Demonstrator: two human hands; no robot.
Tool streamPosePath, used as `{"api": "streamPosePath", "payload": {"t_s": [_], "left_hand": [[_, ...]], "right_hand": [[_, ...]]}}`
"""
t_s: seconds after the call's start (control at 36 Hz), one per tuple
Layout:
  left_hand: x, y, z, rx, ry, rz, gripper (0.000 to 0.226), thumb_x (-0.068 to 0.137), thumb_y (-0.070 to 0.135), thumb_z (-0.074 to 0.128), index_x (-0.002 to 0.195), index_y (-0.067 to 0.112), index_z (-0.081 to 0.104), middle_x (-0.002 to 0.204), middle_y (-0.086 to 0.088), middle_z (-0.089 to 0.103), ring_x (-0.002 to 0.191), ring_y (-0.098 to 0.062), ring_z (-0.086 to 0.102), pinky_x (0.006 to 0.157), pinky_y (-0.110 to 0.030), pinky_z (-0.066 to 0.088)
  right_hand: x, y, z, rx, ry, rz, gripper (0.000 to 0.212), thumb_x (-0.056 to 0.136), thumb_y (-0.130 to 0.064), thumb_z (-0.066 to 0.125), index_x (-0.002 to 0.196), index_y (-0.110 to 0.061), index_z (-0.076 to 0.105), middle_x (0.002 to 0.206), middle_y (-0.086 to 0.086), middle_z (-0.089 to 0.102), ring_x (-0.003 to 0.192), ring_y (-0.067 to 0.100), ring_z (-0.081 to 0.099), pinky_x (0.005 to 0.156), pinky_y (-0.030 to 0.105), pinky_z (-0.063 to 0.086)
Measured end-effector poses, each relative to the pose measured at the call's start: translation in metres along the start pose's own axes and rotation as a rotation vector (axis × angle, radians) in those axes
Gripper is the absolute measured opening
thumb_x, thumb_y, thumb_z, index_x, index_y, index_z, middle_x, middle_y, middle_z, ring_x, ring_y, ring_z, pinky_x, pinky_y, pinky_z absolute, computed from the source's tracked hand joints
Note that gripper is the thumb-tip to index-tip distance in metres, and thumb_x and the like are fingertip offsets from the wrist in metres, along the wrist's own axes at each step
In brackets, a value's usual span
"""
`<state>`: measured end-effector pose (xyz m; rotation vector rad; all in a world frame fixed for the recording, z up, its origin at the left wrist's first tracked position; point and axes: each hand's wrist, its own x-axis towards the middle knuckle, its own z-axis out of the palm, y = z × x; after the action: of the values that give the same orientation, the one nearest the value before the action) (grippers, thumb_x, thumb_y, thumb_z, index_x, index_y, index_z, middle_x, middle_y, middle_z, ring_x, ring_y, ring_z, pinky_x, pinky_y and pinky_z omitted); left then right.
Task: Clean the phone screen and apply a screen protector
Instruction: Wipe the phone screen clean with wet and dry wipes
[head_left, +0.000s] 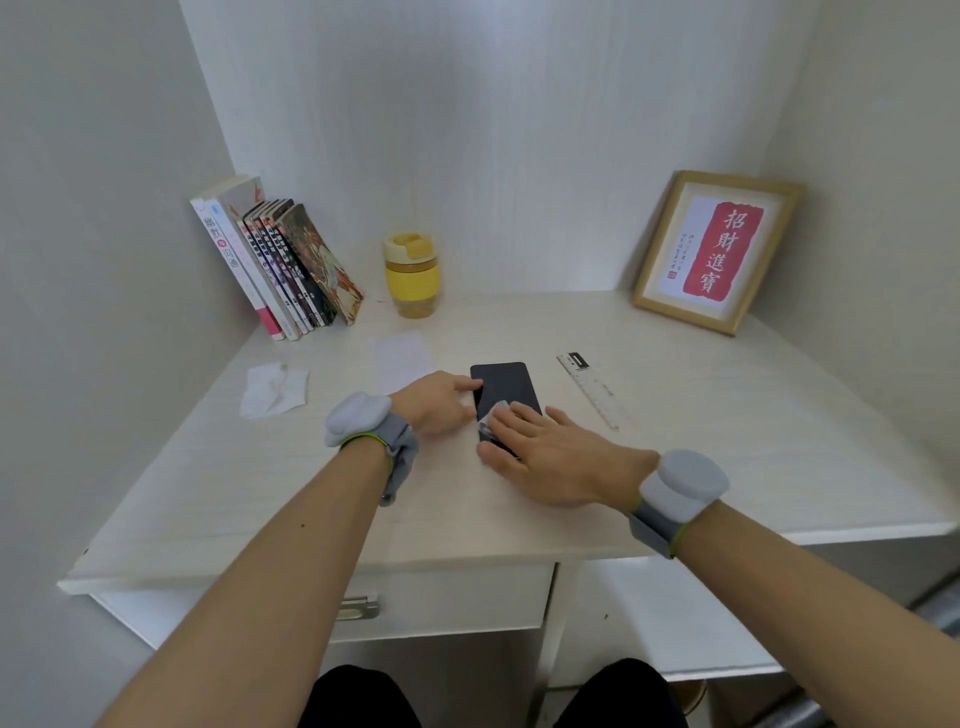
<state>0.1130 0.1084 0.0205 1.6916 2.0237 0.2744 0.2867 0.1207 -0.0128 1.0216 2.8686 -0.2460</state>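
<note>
Phone (503, 387) lies under right hand (545, 454) — flat fingers pressing wipe (493, 414); left hand (441, 402) steadies its edge.

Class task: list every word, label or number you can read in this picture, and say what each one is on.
"招財進寶": large red-panel characters on the framed picture; its smaller side script is unreadable.
"幽默" and "沟通": spine of the white book.
Other book spines: too blurred.
Ruler: markings too small.
Yellow cup: no text visible.

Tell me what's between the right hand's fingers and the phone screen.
In the head view, a small white wipe lies under the right hand, whose straight fingers press it flat on the phone. The left hand touches the phone's left edge.
</note>
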Motion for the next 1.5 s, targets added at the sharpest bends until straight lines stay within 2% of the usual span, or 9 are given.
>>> {"api": "streamPosePath", "payload": {"t_s": [0.14,0.36,0.69,0.83,0.94,1.0,1.19,1.36,1.5], "left_hand": [[0.004,0.001,0.004,-0.072,0.035,-0.021,0.044,0.101,0.021,0.042,0.145,0.019,0.041,0.151,-0.005,0.04,0.137,-0.023,0.04,0.107,-0.024,0.03],[0.01,0.001,0.018,-0.126,0.191,-0.054,0.05,0.09,0.037,0.061,0.136,0.019,0.055,0.143,-0.001,0.051,0.132,-0.021,0.047,0.107,-0.029,0.035],[0.013,0.0,0.025,-0.085,0.27,-0.054,0.053,0.086,0.04,0.066,0.135,0.021,0.055,0.141,-0.002,0.054,0.129,-0.025,0.049,0.105,-0.033,0.039],[0.014,0.0,0.026,-0.076,0.267,-0.047,0.052,0.088,0.039,0.063,0.136,0.02,0.053,0.142,-0.002,0.052,0.13,-0.026,0.048,0.105,-0.033,0.038],[0.014,0.0,0.029,-0.075,0.259,-0.039,0.053,0.089,0.039,0.063,0.136,0.02,0.052,0.143,-0.003,0.051,0.131,-0.027,0.047,0.107,-0.034,0.038],[0.013,0.0,0.029,-0.074,0.26,-0.04,0.052,0.089,0.039,0.062,0.137,0.02,0.052,0.143,-0.004,0.051,0.13,-0.027,0.048,0.107,-0.035,0.039],[0.012,0.0,0.028,-0.079,0.264,-0.03,0.051,0.09,0.038,0.061,0.137,0.019,0.052,0.143,-0.004,0.051,0.131,-0.027,0.047,0.107,-0.035,0.038],[0.014,-0.002,0.028,-0.083,0.252,-0.028,0.053,0.09,0.038,0.062,0.137,0.018,0.051,0.144,-0.004,0.05,0.133,-0.027,0.044,0.108,-0.034,0.037],[0.015,-0.002,0.028,-0.077,0.246,-0.028,0.053,0.09,0.038,0.062,0.137,0.019,0.051,0.143,-0.004,0.051,0.133,-0.027,0.045,0.108,-0.036,0.037]], "right_hand": [[-0.001,-0.006,-0.001,-0.015,-0.026,-0.007,0.063,0.1,-0.055,0.009,0.148,-0.018,0.025,0.159,-0.005,0.015,0.15,0.014,0.004,0.12,0.045,0.007],[-0.026,-0.027,0.005,-0.038,-0.01,0.014,0.073,0.1,-0.058,0.009,0.157,-0.012,0.006,0.165,-0.001,-0.002,0.15,0.007,-0.007,0.122,0.04,-0.004],[-0.045,-0.01,-0.004,-0.083,-0.028,0.16,0.074,0.1,-0.059,0.007,0.156,-0.011,0.011,0.164,0.002,0.006,0.15,0.009,0.0,0.122,0.04,-0.002],[-0.043,-0.01,0.006,-0.022,0.059,0.164,0.07,0.101,-0.056,0.011,0.153,-0.01,0.022,0.159,0.003,0.021,0.148,0.013,0.011,0.122,0.038,0.007],[-0.037,-0.017,0.018,0.0,0.085,0.149,0.11,0.071,-0.071,-0.019,0.155,-0.008,0.014,0.163,0.008,0.01,0.151,0.016,0.001,0.122,0.038,0.005],[-0.035,-0.024,0.021,-0.002,0.082,0.139,0.117,0.063,-0.071,-0.024,0.157,-0.009,0.006,0.164,0.008,0.0,0.151,0.016,-0.004,0.122,0.039,0.0],[-0.025,-0.036,0.022,-0.04,0.056,0.131,0.095,0.083,-0.069,-0.008,0.156,-0.009,-0.003,0.164,0.005,-0.01,0.15,0.014,-0.012,0.12,0.044,-0.011],[-0.032,-0.032,0.02,-0.024,0.024,0.183,0.11,0.063,-0.069,-0.025,0.156,-0.012,-0.006,0.163,0.002,-0.014,0.149,0.012,-0.015,0.12,0.045,-0.011],[-0.031,-0.033,0.02,0.014,0.01,0.232,0.078,0.096,-0.061,0.0,0.156,-0.011,-0.005,0.163,0.003,-0.014,0.149,0.012,-0.015,0.12,0.046,-0.01]]}}
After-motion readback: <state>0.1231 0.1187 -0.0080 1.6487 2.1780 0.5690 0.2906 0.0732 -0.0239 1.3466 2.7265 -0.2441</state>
